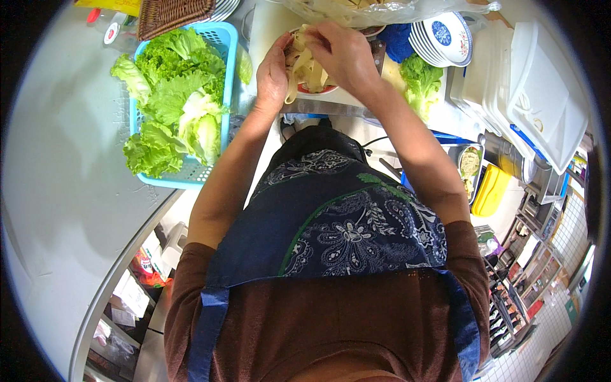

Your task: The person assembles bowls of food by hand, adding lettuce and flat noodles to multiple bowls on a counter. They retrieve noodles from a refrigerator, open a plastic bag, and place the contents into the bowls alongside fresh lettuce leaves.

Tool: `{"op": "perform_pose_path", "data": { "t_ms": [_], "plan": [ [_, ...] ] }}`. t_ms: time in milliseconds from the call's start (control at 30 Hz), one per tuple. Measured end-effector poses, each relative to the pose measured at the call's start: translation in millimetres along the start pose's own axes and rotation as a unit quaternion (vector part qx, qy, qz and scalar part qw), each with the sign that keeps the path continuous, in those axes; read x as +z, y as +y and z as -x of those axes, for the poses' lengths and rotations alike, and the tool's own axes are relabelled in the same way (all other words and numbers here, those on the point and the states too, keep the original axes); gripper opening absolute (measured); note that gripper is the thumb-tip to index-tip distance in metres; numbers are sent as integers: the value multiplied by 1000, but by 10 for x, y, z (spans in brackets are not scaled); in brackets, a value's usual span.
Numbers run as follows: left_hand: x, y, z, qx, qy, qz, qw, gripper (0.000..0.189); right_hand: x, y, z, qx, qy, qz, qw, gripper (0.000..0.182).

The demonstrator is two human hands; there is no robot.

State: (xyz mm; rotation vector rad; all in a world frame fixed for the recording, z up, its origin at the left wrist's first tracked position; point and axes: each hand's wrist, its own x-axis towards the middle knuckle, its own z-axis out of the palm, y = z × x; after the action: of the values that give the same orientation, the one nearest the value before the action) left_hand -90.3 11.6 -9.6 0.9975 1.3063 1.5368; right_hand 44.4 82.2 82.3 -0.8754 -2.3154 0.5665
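Observation:
Both my hands are at a red-rimmed bowl (319,89) on the counter at the top middle. Pale, flat, ribbon-like strips (302,64) fill it, and one strip hangs over its near edge. My left hand (274,79) cups the bowl's left side, its fingertips among the strips. Over the bowl, my right hand (342,55) has its fingers bent and pinched on some of the strips. A clear plastic bag (334,15) with more pale pieces lies just beyond. Right of the bowl, partly behind my right hand, is a dark blade-like thing (378,53).
A blue plastic basket (230,86) of lettuce (167,95) stands left, a wicker basket (174,18) behind it. To the right are a blue cloth (397,42), stacked patterned bowls (441,38), a lettuce head (421,81) and white plastic containers (549,86).

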Motion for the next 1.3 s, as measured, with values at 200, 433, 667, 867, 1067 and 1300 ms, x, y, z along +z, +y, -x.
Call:
{"op": "perform_pose_path", "data": {
  "t_ms": [200, 433, 667, 867, 1067, 1300],
  "plan": [
    [197, 93, 34, 36, 110, -70, 991, 48, 486, 602, -15, -60, -9, 191, 980, 24],
    [311, 51, 45, 65, 129, -300, 943, 39, 498, 456, 161, 24, -36, 99, 994, 26],
    [46, 13, 448, 26, 155, -157, 975, 40, 116, 404, 202, 71, 6, 19, 997, 29],
    [38, -67, 815, -174, 119, 11, 977, 52, 103, 762, 427, 128, 10, 12, 992, 34],
    [173, 29, 673, -284, 45, 55, 956, 34, 114, 717, 357, 88, -23, 7, 996, 34],
    [181, 404, 649, -256, 6, -63, 965, 18, -24, 660, 319, 108, -140, 46, 983, 43]
  ]
}}
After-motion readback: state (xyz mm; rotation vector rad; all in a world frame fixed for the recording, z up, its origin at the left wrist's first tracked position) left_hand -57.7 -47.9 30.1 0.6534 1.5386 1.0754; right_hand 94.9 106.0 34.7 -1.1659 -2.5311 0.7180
